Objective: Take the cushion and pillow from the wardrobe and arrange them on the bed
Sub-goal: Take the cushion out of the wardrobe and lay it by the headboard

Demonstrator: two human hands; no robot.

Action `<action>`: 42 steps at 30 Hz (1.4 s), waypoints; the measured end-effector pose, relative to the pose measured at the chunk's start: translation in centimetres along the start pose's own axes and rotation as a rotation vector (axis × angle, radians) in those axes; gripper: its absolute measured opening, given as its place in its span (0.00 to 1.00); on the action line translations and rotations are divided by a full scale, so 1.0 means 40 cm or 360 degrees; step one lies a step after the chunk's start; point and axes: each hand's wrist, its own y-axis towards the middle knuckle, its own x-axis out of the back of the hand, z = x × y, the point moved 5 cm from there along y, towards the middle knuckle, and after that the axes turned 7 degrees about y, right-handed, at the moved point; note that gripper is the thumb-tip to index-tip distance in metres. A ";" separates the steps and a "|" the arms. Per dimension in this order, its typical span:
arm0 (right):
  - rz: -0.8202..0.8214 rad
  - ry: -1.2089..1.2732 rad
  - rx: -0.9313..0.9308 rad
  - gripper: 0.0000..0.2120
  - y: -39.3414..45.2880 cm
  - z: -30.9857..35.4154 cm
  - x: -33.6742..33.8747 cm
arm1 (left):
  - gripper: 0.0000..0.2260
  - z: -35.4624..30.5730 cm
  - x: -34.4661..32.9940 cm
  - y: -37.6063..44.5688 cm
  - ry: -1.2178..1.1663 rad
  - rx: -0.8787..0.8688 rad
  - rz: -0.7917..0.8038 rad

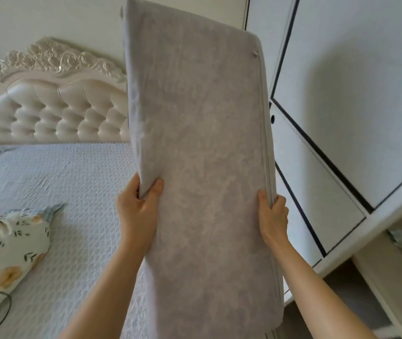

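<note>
Bed (72, 182) left, wardrobe (342, 94) right

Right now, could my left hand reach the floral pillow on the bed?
Probably not yet. The left hand is gripping the grey cushion's left edge, with the right hand on the other edge. The floral pillow lies unobstructed on the bed, lower left, once the hand lets go.

Two bare forearms, no sleeves, watch or rings visible; hands (137, 211) also uncovered

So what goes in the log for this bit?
step: carrying | left hand: gripping grey cushion | right hand: gripping cushion | floral pillow: on bed
</note>
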 end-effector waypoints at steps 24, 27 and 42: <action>0.1213 -0.1323 0.1597 0.37 0.455 0.132 -0.636 | 0.18 0.432 -0.325 0.362 0.1354 -0.0199 0.0777; 0.1519 -0.1482 0.1596 0.37 0.736 0.119 -0.801 | 0.19 0.533 -0.460 0.540 0.1413 -0.0018 0.0768; 0.1474 -0.1187 0.1919 0.11 0.875 0.135 -0.946 | 0.20 0.644 -0.530 0.700 0.1334 -0.0031 0.0897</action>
